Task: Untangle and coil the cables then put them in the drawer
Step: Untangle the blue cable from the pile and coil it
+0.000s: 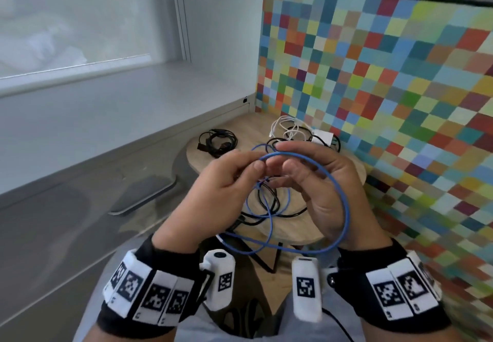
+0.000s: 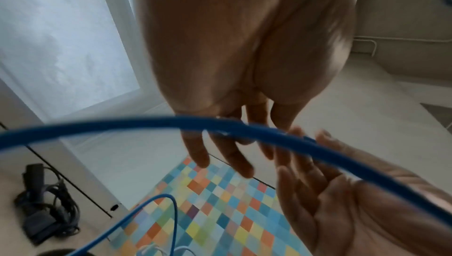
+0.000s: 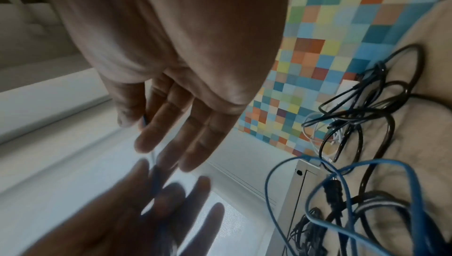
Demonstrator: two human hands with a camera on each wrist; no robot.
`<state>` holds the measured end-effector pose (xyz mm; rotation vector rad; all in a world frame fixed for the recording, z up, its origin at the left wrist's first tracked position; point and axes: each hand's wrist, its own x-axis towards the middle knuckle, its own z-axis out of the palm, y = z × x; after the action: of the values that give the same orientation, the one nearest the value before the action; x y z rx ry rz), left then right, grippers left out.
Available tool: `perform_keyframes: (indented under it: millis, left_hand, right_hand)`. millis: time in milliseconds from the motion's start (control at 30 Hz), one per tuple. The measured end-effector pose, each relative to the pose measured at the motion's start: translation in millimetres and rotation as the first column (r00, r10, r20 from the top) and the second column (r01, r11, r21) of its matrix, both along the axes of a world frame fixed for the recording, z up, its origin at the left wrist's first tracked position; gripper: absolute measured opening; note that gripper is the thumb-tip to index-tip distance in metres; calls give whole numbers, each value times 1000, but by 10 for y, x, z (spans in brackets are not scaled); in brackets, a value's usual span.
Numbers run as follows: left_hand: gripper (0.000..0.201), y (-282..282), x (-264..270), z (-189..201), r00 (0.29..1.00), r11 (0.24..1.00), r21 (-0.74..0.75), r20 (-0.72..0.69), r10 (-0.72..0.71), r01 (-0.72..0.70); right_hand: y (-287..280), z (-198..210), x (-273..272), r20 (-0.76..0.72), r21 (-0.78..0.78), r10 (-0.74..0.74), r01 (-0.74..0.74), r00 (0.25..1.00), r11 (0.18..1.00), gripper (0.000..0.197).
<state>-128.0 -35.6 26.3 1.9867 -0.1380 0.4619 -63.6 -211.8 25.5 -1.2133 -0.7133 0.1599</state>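
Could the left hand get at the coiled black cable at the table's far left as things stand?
Probably not yet: the left hand pinches the blue cable. The path to the black coil looks free once it lets go.

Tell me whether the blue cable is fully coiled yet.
Not yet. Both hands hold one loop of the blue cable; the rest trails loose onto the table, crossing black cables.

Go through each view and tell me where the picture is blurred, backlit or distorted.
Head view: fairly sharp, wide-angle bend in the window frame. Left wrist view: left hand soft and shaded, blue cable smeared up close. Right wrist view: right hand dim against the bright sill, left hand's fingers motion-blurred.
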Motion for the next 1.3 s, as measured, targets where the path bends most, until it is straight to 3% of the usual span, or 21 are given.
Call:
perform_keyframes:
  millis: [67,167,233,300,433,500,567,633,733,833,933,1033,1100,1133,1233,1300]
  left_hand:
    - [24,58,-10,-11,997,994,-75,21,76,-74]
    - [29,184,-24,-44,983,954,-245,6,181,-174]
    - [29,270,-34,-67,983,925,-334,-29,183,-182]
    - [27,348,-66,-111,988,926,-345,-66,139,-153]
    - [24,397,-170,-139,987,962,-260,-152,45,-84]
    - [22,351,-207,-139,987,941,-336,-156,-23,-32]
    - [17,310,-237,-126,981,866,-501,-162,-104,9]
    - [21,278,-256,-120,975,818,-573,-144,-169,57]
    - [36,271,-248,-193,977,918,-396,-183,-108,27]
    - [19,322,-184,-351,975,985,-133,-208,78,-107]
    - [8,394,-72,-581,939,957,-58,-216,267,-285]
    - [32,437,65,-785,866,896,43,-241,438,-441]
    - [50,430,147,-877,841,896,117,-311,443,-429]
    - [50,418,181,-911,841,908,118,-344,416,-401]
    - [16,378,272,-995,857,922,74,-345,381,-380]
    - [5,375,300,-1017,853,911,90,-323,409,-403]
  right_hand:
    - [-22,-8,34,-126,12,97,-96,987,995,26]
    - [-83,-67,40,-350,64,246,-239,904,969,38]
    - [-105,-128,32,-369,99,290,-273,883,957,47]
    - [-110,-180,32,-349,71,224,-213,910,974,47]
    - [-154,-254,85,-263,-86,-66,45,962,995,24]
    - [-168,-269,89,-220,-114,-126,102,967,988,21]
    - [-161,-277,76,-184,-128,-152,129,971,983,20]
    - [-153,-293,64,-157,-134,-166,146,973,980,19]
    - [-143,-354,43,-120,-139,-165,148,979,979,17]
    - [-140,-442,38,-75,-231,-221,198,973,952,19]
    - [-140,-558,62,20,-468,-279,256,960,846,27]
    - [-100,-645,93,103,-645,-270,271,957,714,25]
    - [-33,-665,103,132,-701,-227,253,965,667,27]
    - [9,-658,99,154,-724,-205,251,967,642,29]
    - [120,-662,110,201,-795,-135,242,970,556,46]
    - [168,-706,143,214,-827,-103,237,971,509,52]
